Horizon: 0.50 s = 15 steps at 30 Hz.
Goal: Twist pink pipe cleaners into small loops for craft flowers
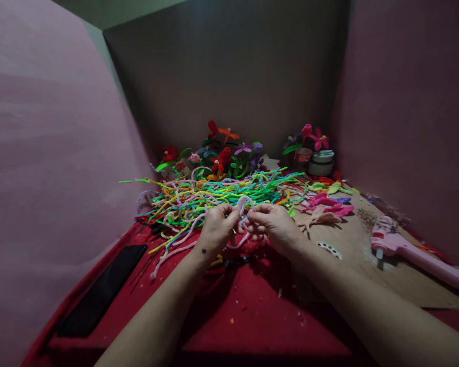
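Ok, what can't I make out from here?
All in the head view:
Pale lilac fuzzy strip: its ends, untraceable past the left hand and right hand.
White disc with dark holes: near edge, behind the right forearm.
Pink plastic gun-shaped tool: handle's end, cut off by the right picture edge.
Small red-banded container: any print, too small.

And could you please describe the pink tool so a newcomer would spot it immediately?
On the red table, find the brown board to the right. On its right side lies the pink tool, its long handle pointing right. It looks rigid and bulky, unlike the fuzzy pink pieces farther left.
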Each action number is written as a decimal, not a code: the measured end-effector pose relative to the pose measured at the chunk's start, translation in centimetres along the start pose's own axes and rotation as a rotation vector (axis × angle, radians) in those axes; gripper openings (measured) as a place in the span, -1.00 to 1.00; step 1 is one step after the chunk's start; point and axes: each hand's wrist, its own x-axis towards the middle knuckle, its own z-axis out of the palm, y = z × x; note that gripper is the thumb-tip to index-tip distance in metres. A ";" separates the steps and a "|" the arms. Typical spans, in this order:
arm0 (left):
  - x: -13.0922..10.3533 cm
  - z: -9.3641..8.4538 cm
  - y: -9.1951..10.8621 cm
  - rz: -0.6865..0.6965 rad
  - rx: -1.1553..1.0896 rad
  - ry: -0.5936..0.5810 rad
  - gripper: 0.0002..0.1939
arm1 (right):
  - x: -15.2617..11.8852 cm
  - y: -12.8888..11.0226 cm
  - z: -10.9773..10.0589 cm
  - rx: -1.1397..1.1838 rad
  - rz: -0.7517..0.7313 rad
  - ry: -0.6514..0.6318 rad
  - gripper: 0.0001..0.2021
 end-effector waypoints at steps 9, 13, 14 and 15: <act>0.0 0.4 -1.4 0.199 0.221 0.126 -0.86 | -0.3 -0.6 0.4 -0.070 -0.254 0.151 -0.85; 0.0 0.8 -1.6 0.230 0.266 0.156 -0.88 | -0.4 0.0 0.2 -0.284 -0.374 0.195 -0.88; 0.0 0.8 -1.6 0.244 0.292 0.174 -0.89 | -0.4 0.1 0.2 -0.355 -0.409 0.209 -0.89; 0.0 0.9 -1.6 0.261 0.325 0.194 -0.90 | -0.5 0.2 0.1 -0.429 -0.442 0.228 -0.90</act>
